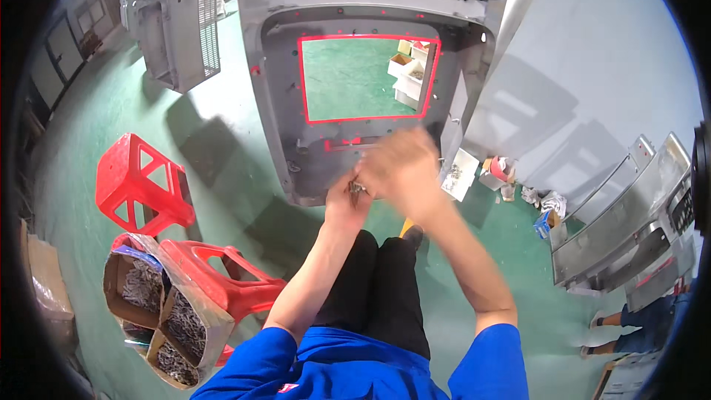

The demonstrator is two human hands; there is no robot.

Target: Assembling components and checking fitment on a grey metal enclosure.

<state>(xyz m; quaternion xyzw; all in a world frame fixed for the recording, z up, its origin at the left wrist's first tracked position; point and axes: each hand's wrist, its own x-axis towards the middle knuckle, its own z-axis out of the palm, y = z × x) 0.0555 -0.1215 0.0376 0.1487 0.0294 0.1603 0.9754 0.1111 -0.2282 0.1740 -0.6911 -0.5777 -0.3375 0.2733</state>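
My left hand (344, 201) is curled around a small bunch of shiny metal fasteners (357, 188), in front of the lower edge of a large grey panel (315, 167). Close beside it and slightly higher, my right hand (404, 161) is smeared by motion; its fingers and anything in them cannot be made out. The panel stands upright before me, dotted with small fittings. Red edging (363, 120) frames its rectangular opening, and a red-marked slot (344, 145) lies below that, partly behind my right hand.
Left of me, a divided cardboard box (215, 304) of metal fasteners sits by a red stool (222, 278); another red stool (141, 185) stands beyond. A white tray (461, 174) of small parts is right of the panel. Metal panels (615, 244) lean at right, near another person's legs (629, 330).
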